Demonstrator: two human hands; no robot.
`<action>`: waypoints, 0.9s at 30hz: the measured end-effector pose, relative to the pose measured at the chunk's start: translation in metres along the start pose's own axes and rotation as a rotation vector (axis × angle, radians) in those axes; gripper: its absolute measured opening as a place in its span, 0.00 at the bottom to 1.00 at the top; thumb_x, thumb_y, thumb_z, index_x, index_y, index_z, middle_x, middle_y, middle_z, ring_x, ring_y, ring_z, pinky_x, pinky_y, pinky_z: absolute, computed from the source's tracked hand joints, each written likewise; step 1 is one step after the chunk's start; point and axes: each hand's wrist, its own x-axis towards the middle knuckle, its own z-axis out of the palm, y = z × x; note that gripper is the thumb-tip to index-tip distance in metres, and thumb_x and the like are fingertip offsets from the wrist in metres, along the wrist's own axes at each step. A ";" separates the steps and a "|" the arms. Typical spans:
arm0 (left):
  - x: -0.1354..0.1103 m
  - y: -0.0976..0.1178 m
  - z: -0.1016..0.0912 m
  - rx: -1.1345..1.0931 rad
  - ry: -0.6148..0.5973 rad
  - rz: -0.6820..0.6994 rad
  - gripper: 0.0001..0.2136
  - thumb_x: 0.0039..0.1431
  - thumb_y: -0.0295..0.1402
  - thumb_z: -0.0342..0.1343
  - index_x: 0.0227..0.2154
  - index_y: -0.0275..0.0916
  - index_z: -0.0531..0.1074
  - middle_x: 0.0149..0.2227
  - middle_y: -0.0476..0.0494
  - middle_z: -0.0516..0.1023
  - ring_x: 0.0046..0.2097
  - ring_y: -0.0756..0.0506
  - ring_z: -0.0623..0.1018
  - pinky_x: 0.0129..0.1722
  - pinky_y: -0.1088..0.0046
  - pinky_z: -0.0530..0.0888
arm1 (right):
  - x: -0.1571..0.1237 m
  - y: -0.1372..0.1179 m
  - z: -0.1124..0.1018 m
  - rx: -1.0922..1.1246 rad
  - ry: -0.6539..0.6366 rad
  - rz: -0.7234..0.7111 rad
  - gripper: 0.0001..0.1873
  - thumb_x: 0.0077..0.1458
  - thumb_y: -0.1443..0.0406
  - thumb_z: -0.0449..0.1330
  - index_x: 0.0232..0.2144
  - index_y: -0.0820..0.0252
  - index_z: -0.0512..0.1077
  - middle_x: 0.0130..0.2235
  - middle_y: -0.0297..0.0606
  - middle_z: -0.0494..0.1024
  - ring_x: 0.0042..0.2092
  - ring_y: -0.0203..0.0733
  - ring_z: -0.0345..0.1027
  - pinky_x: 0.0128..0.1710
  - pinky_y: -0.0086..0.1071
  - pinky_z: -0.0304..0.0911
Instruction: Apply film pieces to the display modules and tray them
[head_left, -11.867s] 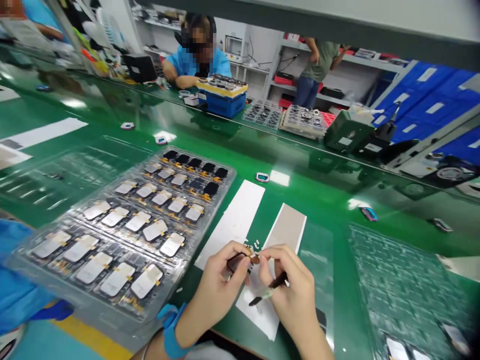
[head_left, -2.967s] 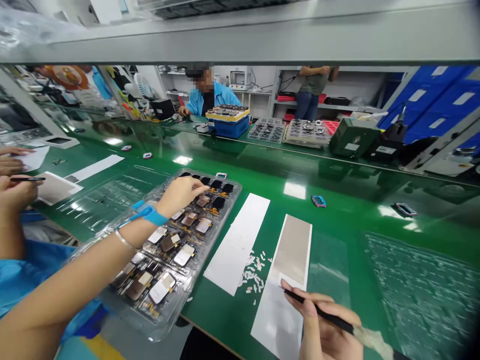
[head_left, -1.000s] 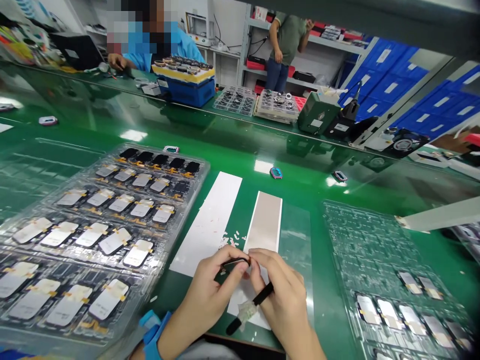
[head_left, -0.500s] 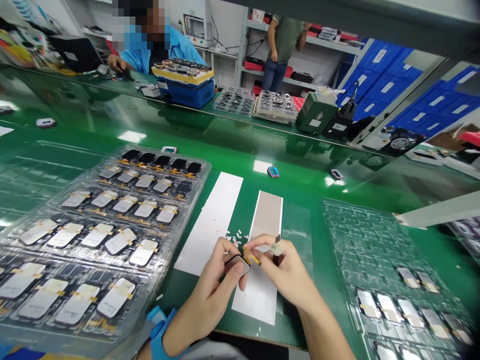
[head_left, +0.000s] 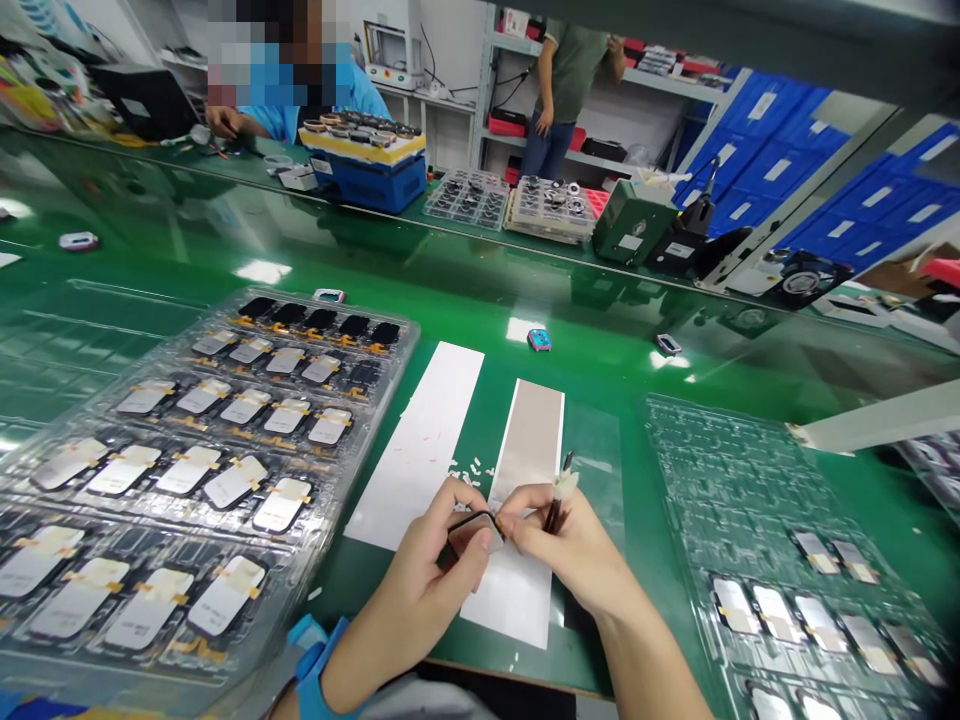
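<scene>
My left hand point(head_left: 424, 570) is closed around a small display screen point(head_left: 472, 537) with a dark rim, thumb on its grey face. At the screen's right edge, the thumb and forefinger of my right hand point(head_left: 559, 540) are pinched together. A bit of the screen's yellow flex cable point(head_left: 500, 522) shows there, mostly hidden by the fingertips. Dark tweezers point(head_left: 553, 515) are tucked in the same right hand, with something pale around the finger beside them. Below both hands lies a white strip sheet point(head_left: 517, 600) with a beige upper part.
At left, a clear tray point(head_left: 405, 370) holds rows of screens with yellow cables. Another clear tray point(head_left: 675, 470) at right carries several screens. A second white sheet point(head_left: 420, 450) has small paper scraps point(head_left: 469, 470) beside it. Across the bench, a person point(head_left: 300, 90) sits and another point(head_left: 566, 90) stands.
The screen has tilted in my left hand. My right fingertips have closed in against its edge, covering most of the yellow flex cable. The tweezers have turned slightly.
</scene>
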 end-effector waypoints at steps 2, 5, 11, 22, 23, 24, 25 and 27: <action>0.000 0.000 0.001 0.000 0.000 -0.005 0.09 0.72 0.42 0.45 0.40 0.43 0.58 0.24 0.58 0.57 0.26 0.50 0.59 0.26 0.75 0.58 | 0.000 -0.001 0.001 -0.043 0.022 -0.012 0.19 0.51 0.51 0.66 0.23 0.61 0.73 0.17 0.25 0.60 0.20 0.28 0.46 0.20 0.26 0.41; -0.001 0.000 0.001 -0.014 0.001 -0.008 0.10 0.72 0.44 0.42 0.41 0.43 0.57 0.25 0.57 0.58 0.27 0.50 0.59 0.28 0.74 0.58 | -0.001 -0.003 0.004 -0.134 0.059 -0.071 0.18 0.52 0.52 0.65 0.23 0.60 0.73 0.15 0.21 0.49 0.19 0.28 0.37 0.19 0.28 0.34; -0.002 0.001 0.001 -0.042 -0.007 -0.030 0.12 0.72 0.47 0.43 0.43 0.43 0.57 0.26 0.56 0.58 0.29 0.50 0.60 0.30 0.73 0.59 | -0.003 -0.009 0.009 -0.203 0.138 -0.159 0.13 0.53 0.57 0.64 0.24 0.61 0.75 0.16 0.20 0.45 0.20 0.28 0.36 0.19 0.28 0.34; 0.000 -0.001 0.003 -0.058 -0.011 -0.028 0.10 0.73 0.44 0.42 0.42 0.43 0.56 0.25 0.58 0.57 0.27 0.50 0.59 0.28 0.75 0.58 | -0.003 -0.008 0.010 -0.225 0.168 -0.181 0.12 0.52 0.59 0.64 0.22 0.59 0.75 0.15 0.21 0.51 0.20 0.29 0.37 0.19 0.28 0.37; 0.000 -0.002 0.003 -0.058 -0.008 -0.033 0.10 0.72 0.44 0.42 0.42 0.43 0.56 0.25 0.58 0.57 0.27 0.50 0.59 0.27 0.75 0.58 | -0.003 -0.008 0.010 -0.233 0.170 -0.184 0.12 0.52 0.59 0.64 0.23 0.59 0.75 0.16 0.22 0.53 0.20 0.29 0.37 0.19 0.28 0.37; 0.000 -0.003 0.003 -0.057 -0.004 -0.036 0.10 0.72 0.44 0.43 0.42 0.43 0.56 0.26 0.58 0.56 0.27 0.51 0.59 0.27 0.75 0.59 | -0.002 -0.007 0.011 -0.238 0.171 -0.187 0.12 0.52 0.59 0.64 0.23 0.60 0.75 0.16 0.23 0.56 0.20 0.28 0.38 0.19 0.28 0.38; 0.000 -0.003 0.003 -0.057 0.003 -0.040 0.10 0.72 0.44 0.44 0.42 0.43 0.56 0.26 0.57 0.56 0.27 0.51 0.59 0.27 0.75 0.59 | -0.002 -0.007 0.011 -0.242 0.168 -0.187 0.11 0.52 0.59 0.64 0.23 0.60 0.75 0.18 0.24 0.59 0.21 0.28 0.39 0.19 0.28 0.39; 0.000 -0.003 0.002 -0.048 0.013 -0.040 0.09 0.72 0.43 0.45 0.42 0.43 0.56 0.26 0.57 0.57 0.27 0.51 0.60 0.28 0.75 0.60 | -0.002 -0.005 0.009 -0.245 0.163 -0.200 0.12 0.55 0.58 0.63 0.25 0.59 0.75 0.21 0.27 0.64 0.21 0.29 0.44 0.21 0.28 0.44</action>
